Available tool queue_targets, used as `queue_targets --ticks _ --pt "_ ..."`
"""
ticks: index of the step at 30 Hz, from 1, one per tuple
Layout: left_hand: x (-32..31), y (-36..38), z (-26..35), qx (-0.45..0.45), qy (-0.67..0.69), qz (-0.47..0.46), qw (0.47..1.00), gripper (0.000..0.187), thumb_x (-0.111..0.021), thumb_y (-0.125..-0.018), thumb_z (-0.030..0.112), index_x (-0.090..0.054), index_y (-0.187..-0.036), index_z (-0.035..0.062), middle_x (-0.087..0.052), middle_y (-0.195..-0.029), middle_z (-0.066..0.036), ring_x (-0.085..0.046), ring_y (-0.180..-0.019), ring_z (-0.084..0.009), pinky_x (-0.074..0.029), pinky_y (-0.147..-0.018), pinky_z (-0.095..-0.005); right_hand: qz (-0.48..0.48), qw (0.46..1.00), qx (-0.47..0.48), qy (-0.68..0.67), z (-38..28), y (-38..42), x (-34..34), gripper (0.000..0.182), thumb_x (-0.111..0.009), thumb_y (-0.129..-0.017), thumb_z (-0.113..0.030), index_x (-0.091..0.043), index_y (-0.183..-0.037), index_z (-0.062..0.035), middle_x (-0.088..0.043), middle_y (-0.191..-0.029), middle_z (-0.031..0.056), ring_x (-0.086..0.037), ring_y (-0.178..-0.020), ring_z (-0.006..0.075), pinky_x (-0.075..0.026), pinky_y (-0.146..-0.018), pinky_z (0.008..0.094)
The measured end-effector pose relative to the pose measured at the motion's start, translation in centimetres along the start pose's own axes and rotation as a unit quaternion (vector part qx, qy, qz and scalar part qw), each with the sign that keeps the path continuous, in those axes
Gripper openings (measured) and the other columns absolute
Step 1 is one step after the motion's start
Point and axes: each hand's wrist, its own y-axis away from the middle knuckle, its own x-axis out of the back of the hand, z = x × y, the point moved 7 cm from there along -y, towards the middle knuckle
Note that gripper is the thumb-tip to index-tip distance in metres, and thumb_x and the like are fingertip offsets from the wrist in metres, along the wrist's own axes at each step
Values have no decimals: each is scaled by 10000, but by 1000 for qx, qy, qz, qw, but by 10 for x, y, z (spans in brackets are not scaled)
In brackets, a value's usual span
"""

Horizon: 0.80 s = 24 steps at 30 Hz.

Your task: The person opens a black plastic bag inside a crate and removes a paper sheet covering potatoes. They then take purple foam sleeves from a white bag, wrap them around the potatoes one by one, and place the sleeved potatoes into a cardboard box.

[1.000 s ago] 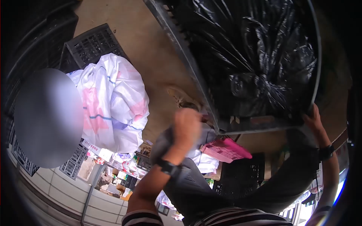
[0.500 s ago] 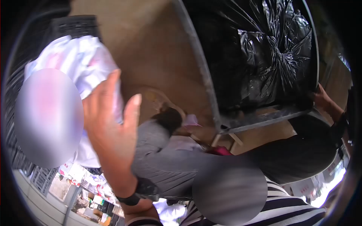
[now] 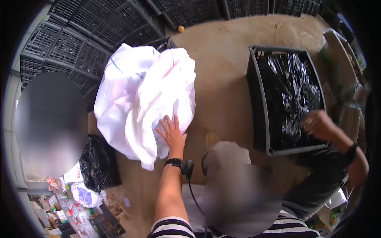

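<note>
My left hand (image 3: 172,135) lies with spread fingers on a large white sack (image 3: 152,95), whose loose folds have a few blue and red marks. The sack bulges over a black crate (image 3: 171,43), which shows only at its far edge. To the right, my right hand (image 3: 318,125) is over the near right part of a black plastic crate (image 3: 260,107). Its fingers look curled and are blurred, close above a shiny black plastic bag (image 3: 293,83). The bag lines the crate and is gathered into a twist near its middle.
Stacked black crates (image 3: 89,47) line the left and back. A small yellowish round object (image 3: 181,29) lies on the brown floor (image 3: 222,79). Another black bag (image 3: 99,162) and printed cartons (image 3: 79,214) are at lower left. An open carton (image 3: 340,51) stands at right.
My view has swung, bringing the white sack and black crate into full sight. My left hand now rests on the sack's near side. My right hand has left the crate's rim and moved over the bag.
</note>
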Motion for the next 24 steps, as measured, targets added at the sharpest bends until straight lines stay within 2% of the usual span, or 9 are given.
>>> queue_targets --ticks 4,6,8,11,14,18,20,23,24 --pt "-48 -32 -33 -13 -58 59 996 604 -666 -708 331 -466 -1243 134 -342 -1349 -156 -258 -1269 -354 -167 -1028 -557 -142 950 174 218 -47 -56 -100 121 -593 -747 -152 -623 -828 -67 -534 -716 87 -578 -624 214 -473 -537 344" --pt "-46 -53 -81 159 255 -111 947 295 -577 -781 215 -611 -1060 126 -460 -1261 -161 -393 -1204 -307 -258 -1013 -502 -118 926 281 221 -48 -98 -143 147 -577 -754 -181 -611 -834 -63 -546 -760 86 -585 -641 253 -479 -558 369" --pt "-105 -65 -172 -44 -304 249 918 184 -538 -800 145 -655 -932 97 -599 -1066 -156 -571 -995 -276 -408 -898 -450 -116 963 167 177 -54 -151 -174 159 -570 -749 -195 -604 -840 -69 -551 -817 86 -584 -676 282 -491 -601 369" --pt "34 -104 -306 196 180 262 928 139 -550 -789 102 -614 -853 -4 -625 -861 -157 -587 -781 -266 -443 -719 -378 -130 907 300 264 -93 -222 -233 228 -572 -755 -214 -575 -921 -59 -547 -977 93 -534 -925 276 -476 -762 362" --pt "104 -140 -373 184 325 396 839 265 -584 -773 152 -587 -964 -32 -634 -909 -149 -598 -820 -268 -439 -726 -367 -18 920 358 157 -186 -263 -250 411 -599 -748 -241 -529 -1102 -44 -482 -1141 105 -425 -1107 274 -397 -922 383" --pt "52 -182 -405 246 218 299 896 294 -574 -787 157 -560 -1018 -25 -594 -989 -167 -565 -914 -272 -424 -801 -355 65 828 537 144 -276 -292 -296 582 -619 -745 -372 -473 -1189 -24 -461 -1190 132 -402 -1163 284 -319 -1003 383" --pt "-20 -187 -370 220 224 202 928 318 -557 -799 180 -544 -1052 -11 -573 -1029 -164 -532 -968 -276 -396 -847 -362 -209 822 410 337 -291 -304 -339 632 -621 -744 -378 -432 -1247 -46 -431 -1260 143 -371 -1209 271 -274 -1036 390" --pt "-106 -154 -271 135 327 67 933 353 -531 -815 213 -520 -1104 10 -542 -1089 -159 -482 -1049 -283 -354 -917 -374 152 815 530 178 -274 -319 -387 463 -548 -819 -278 -473 -1240 -100 -452 -1288 107 -373 -1225 245 -239 -1053 384" --pt "-121 -140 -241 114 359 51 925 365 -523 -821 224 -511 -1121 17 -531 -1109 -157 -465 -1076 -285 -340 -940 -378 118 827 519 179 -275 -328 -399 461 -546 -820 -274 -473 -1240 -101 -451 -1290 106 -373 -1226 245 -239 -1053 383"
